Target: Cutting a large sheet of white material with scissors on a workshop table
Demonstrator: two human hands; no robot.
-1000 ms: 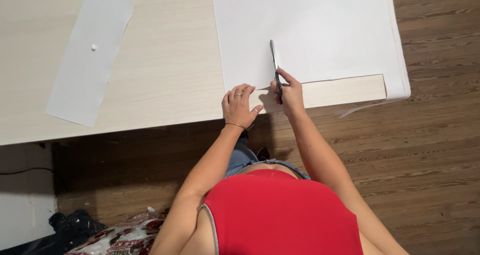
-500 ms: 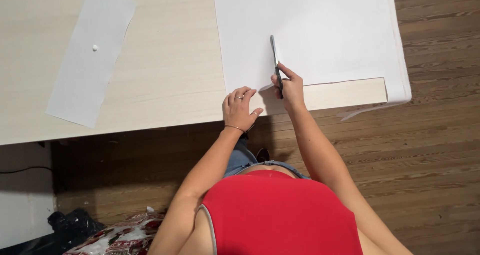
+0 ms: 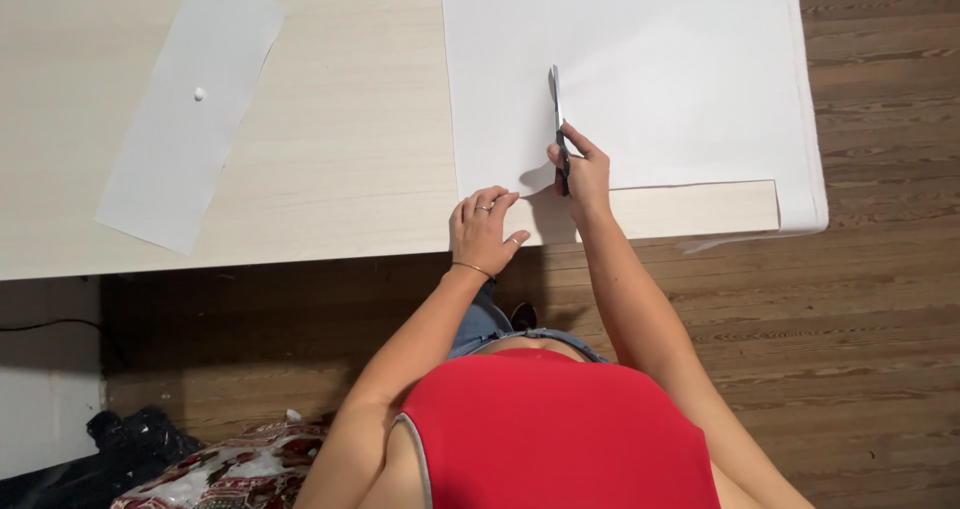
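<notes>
- Head view: the large white sheet of paper (image 3: 680, 79) fills the upper right of the frame, lying flat on the pale wooden table (image 3: 350, 149) and drooping over the table's right edge.
- Your right hand (image 3: 582, 174) sits just right of centre, fingers closed through the dark handles of the long silver-bladed scissors (image 3: 556, 119).
- The blades run almost straight up the frame, away from you, with the tips well into the sheet; whether they are parted or together, you cannot tell at this size.
- So the paper lies ahead of and to both sides of that hand, its near edge running left to right just below your knuckles, and the scissors' long axis crosses that edge at close to a right angle.
- Your left hand (image 3: 482, 231) is lower and to the left, just beside the right one, fingers together and spread flat, holding nothing; the fingertips reach the sheet's near left corner and the palm rests on bare table.
- The right hand is the one nearer the line the blades follow; the left stays off to its side.
- Far off in the upper left lies a narrow white paper strip (image 3: 190, 109) with a small white blob (image 3: 200, 94) on it, well apart from both hands.
</notes>
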